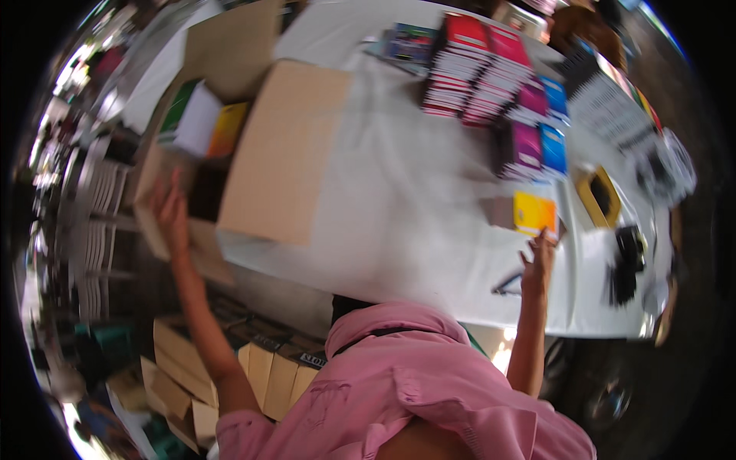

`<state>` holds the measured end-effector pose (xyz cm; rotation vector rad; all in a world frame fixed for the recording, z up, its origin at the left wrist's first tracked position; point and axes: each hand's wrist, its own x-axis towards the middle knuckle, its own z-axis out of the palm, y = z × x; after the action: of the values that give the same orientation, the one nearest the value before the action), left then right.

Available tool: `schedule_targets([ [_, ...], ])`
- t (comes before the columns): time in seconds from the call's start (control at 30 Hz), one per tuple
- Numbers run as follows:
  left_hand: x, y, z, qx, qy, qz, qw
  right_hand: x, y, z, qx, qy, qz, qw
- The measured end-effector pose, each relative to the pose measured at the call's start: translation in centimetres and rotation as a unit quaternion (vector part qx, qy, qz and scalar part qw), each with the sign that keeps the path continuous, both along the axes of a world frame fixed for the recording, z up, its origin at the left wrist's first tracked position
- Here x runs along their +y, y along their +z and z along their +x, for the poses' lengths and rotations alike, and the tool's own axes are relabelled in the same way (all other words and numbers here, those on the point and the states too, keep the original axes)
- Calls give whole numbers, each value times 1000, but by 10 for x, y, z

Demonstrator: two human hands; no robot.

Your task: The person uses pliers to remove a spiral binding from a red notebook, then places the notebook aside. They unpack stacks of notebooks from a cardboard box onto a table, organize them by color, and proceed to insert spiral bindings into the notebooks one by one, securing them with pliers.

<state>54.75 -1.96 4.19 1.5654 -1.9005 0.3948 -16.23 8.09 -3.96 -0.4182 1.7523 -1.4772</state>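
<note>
An open cardboard box (287, 153) stands at the left of the white-covered table, its flaps folded out. Inside it are a stack of green-covered booklets (184, 115) and a stack of orange-covered booklets (227, 130). My left hand (170, 205), blurred, is at the box's left near side with fingers stretched out and nothing visible in them. To the right, a small stack of yellow-covered booklets (534, 213) lies on the table. My right hand (538, 257) reaches its near edge, fingers apart; a fingertip seems to touch the stack.
Tall stacks of red booklets (464, 65) stand at the back, with purple booklets (525, 146) and blue booklets (553, 149) nearer. A yellow tape-like ring (598, 197), black objects (626, 264) and clear plastic (665, 169) lie right. Cardboard boxes (268, 372) sit below the table's left.
</note>
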Motion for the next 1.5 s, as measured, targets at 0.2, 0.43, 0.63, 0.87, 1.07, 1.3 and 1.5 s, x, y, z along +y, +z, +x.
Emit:
schedule_targets([
  [0.2, 10, 20, -50, 80, 83, 1, 993, -90, 186, 223, 81, 308, -276, 907],
  [0.43, 20, 39, -61, 175, 63, 6, 982, -241, 195, 452, 81, 609, -110, 782],
  [0.63, 8, 48, -10, 121, 61, 11, 991, -309, 151, 530, 159, 619, 64, 766],
  [0.87, 6, 46, -2, 87, 43, 10, 995, -304, 85, 573, 1, 547, 98, 831],
  [1.07, 1, 43, 0, 117, 11, -1, 993, -327, 34, 565, -98, 478, 133, 862],
  [1.3, 3, 46, 2, 87, 23, 25, 996, -319, 53, 562, -225, 559, 26, 798],
  [1.5, -1, 49, -4, 73, 8, 3, 997, -331, 55, 556, -141, 547, 30, 824],
])
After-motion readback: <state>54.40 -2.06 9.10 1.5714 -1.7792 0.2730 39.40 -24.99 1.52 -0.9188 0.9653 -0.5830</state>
